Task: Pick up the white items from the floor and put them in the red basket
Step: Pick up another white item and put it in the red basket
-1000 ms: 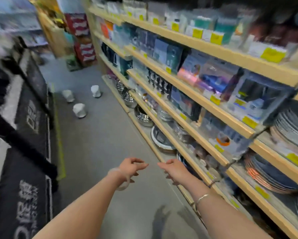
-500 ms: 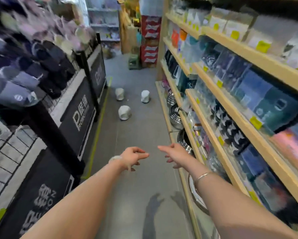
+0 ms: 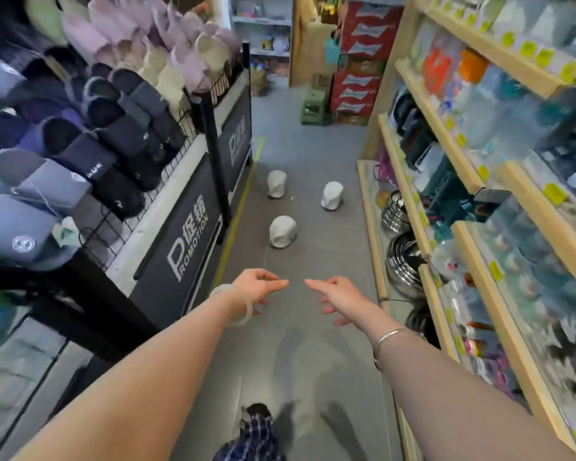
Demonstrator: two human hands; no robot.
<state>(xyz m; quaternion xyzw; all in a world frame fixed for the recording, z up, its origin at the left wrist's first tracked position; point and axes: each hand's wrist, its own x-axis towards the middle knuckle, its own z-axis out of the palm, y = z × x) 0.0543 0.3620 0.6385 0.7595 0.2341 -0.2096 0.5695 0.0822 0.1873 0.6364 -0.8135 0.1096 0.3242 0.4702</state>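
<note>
Three white items (image 3: 282, 231) stand upright on the floor (image 3: 306, 354); left hand (image 3: 258, 287) and right hand (image 3: 341, 296) loosely spread, holding nothing

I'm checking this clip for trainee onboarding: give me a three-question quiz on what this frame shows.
1. True or false: the left hand already holds a white item.
2. How many white items lie on the floor ahead of the hands?
3. Which is nearest the hands? A) the near white item B) the far-left white item C) the far-right white item

Key
1. False: both it and the right hand are open and hold nothing.
2. Three.
3. A. Note that no red basket is in view.
</note>
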